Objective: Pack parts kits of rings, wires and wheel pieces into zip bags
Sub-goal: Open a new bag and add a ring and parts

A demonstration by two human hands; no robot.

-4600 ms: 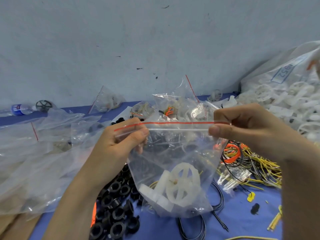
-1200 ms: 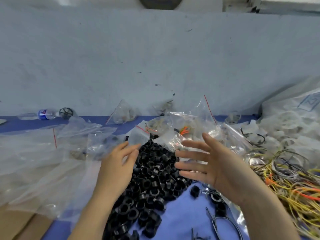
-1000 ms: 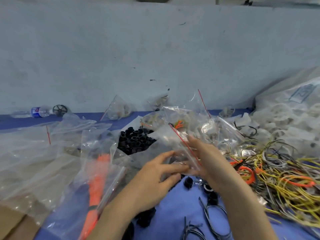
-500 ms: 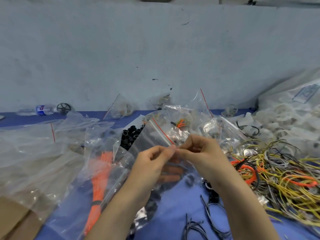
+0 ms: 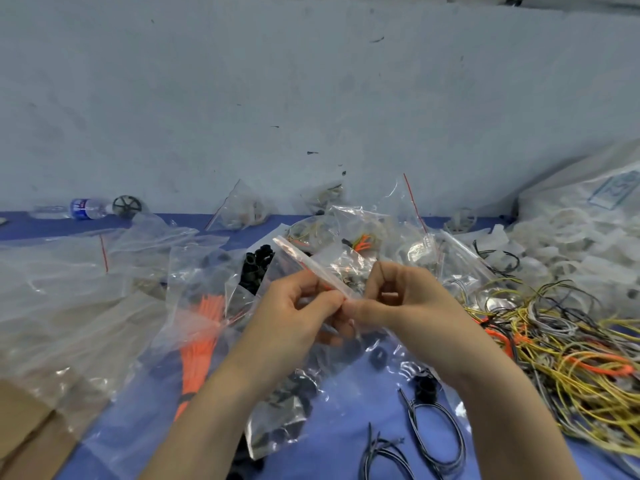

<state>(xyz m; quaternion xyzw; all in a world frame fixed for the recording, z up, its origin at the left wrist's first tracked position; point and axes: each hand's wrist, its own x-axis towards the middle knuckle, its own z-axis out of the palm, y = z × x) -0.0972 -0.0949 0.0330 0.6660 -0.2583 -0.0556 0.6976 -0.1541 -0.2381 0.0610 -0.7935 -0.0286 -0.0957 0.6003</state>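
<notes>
Clear zip bag (image 5: 304, 263), red-striped seal, tilted, held up at centre; black rings (image 5: 258, 268) heaped just behind; wires (image 5: 571, 358) tangled at right; white wheel pieces (image 5: 571, 237) far right

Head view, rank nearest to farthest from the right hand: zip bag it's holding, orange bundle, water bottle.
1. zip bag: pinched at its strip by the right hand, centre.
2. orange bundle: to the left, inside a clear bag.
3. water bottle: far left, lying by the wall.
</notes>
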